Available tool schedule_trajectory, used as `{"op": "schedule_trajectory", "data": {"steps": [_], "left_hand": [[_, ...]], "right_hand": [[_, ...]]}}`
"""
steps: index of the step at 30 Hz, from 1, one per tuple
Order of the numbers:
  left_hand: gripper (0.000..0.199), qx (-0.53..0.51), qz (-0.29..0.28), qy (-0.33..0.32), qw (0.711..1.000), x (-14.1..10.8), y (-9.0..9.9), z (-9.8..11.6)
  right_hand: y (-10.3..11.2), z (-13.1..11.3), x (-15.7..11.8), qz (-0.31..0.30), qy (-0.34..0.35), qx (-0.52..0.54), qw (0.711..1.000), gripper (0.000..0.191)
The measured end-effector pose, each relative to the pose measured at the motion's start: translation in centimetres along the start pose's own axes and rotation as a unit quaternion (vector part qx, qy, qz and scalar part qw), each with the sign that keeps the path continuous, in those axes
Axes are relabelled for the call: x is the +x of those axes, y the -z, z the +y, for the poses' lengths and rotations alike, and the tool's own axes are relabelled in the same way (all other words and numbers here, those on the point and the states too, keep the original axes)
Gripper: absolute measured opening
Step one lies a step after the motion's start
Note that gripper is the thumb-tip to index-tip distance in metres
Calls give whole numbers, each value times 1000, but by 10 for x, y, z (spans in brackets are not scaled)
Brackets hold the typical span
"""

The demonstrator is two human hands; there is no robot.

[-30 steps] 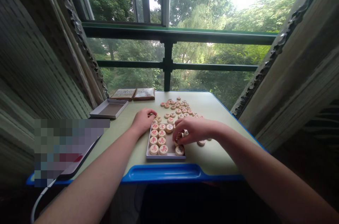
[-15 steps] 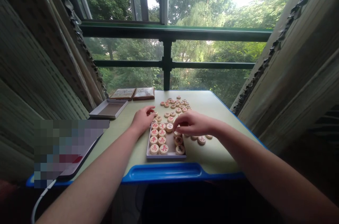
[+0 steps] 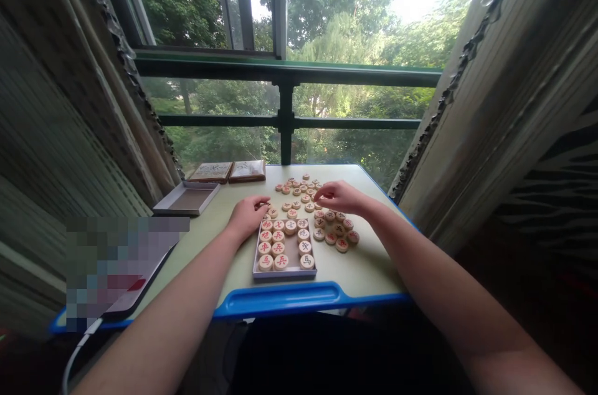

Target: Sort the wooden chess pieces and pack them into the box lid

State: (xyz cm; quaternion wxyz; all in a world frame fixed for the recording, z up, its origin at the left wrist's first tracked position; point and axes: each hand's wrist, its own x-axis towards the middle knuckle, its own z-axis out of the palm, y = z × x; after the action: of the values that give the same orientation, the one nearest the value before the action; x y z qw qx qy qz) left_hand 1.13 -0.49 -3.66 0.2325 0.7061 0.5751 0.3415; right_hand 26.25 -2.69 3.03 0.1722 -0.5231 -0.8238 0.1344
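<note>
A shallow, pale box tray [image 3: 284,275] near the front of the table holds round wooden xiangqi pieces [image 3: 278,248] with red and black characters. They stand in columns along its left and right sides, with bare tray floor between. My left hand [image 3: 250,218] rests at the tray's far left corner, fingers stretched beside a few loose pieces [image 3: 272,212]. Beyond the tray, my right hand [image 3: 344,197] hovers over the scattered pieces. Its fingers are curved and a little apart, with nothing visible between them. The fingertips hide some pieces under them.
More loose pieces [image 3: 340,230] lie right of the tray. An empty box lid [image 3: 187,199] sits at the left, with two flat brown-edged cases [image 3: 246,171] behind it. A blurred-out device [image 3: 135,270] with a white cable lies front left. Curtains flank the window.
My right hand has moved from the tray's far right corner to the loose pieces beyond it. A piece now shows at that corner. My left hand stays nearly still; the view has shifted slightly.
</note>
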Motion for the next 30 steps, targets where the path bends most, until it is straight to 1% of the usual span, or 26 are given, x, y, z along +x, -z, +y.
{"op": "schedule_trajectory", "data": {"steps": [2,3,5,7,8,9,11,13,15,17,20,21,23,25,27,30], "left_hand": [[30,-4,4,-7,1000,1,-1,-2],[29,-6,6,-11,1000,2,-2,-4],[29,-8,7,-13,1000,4,-3,-6],[29,-4,6,-11,1000,5,-3,-7],[29,-1,5,-8,1000,5,-3,-7],[29,3,5,-4,1000,4,-2,-6],[28,5,7,7,1000,4,-1,-4],[27,-3,9,14,1000,3,0,-3],[28,-26,16,16,999,4,0,-5],[29,-51,36,23,998,5,-1,-8],[33,-81,63,40,994,9,-2,-14],[34,-91,59,44,993,10,-2,-15],[36,-115,29,43,992,10,-1,-13],[35,-134,-10,37,990,9,1,-10],[32,-144,-45,30,988,7,3,-6],[28,-150,-86,22,985,4,8,-3]], "right_hand": [[-3,1,3,24,0,-19,1000,24],[-5,4,5,43,-19,-42,998,24],[-7,12,8,75,-79,-99,989,25],[-10,22,11,83,-125,-137,979,25],[-11,26,11,81,-130,-144,978,24],[-13,29,12,78,-118,-145,979,24],[-15,29,12,68,-63,-138,986,22],[-19,24,12,42,-15,-129,991,19],[-22,19,12,13,-3,-121,993,16],[-25,15,11,4,-10,-114,993,13],[-28,14,10,33,-3,-114,993,15],[-29,14,9,44,10,-112,993,17],[-31,14,8,53,53,-99,992,23],[-33,15,7,42,93,-86,991,27],[-36,16,7,28,107,-81,991,27],[-38,20,10,33,106,-77,991,26]]}}
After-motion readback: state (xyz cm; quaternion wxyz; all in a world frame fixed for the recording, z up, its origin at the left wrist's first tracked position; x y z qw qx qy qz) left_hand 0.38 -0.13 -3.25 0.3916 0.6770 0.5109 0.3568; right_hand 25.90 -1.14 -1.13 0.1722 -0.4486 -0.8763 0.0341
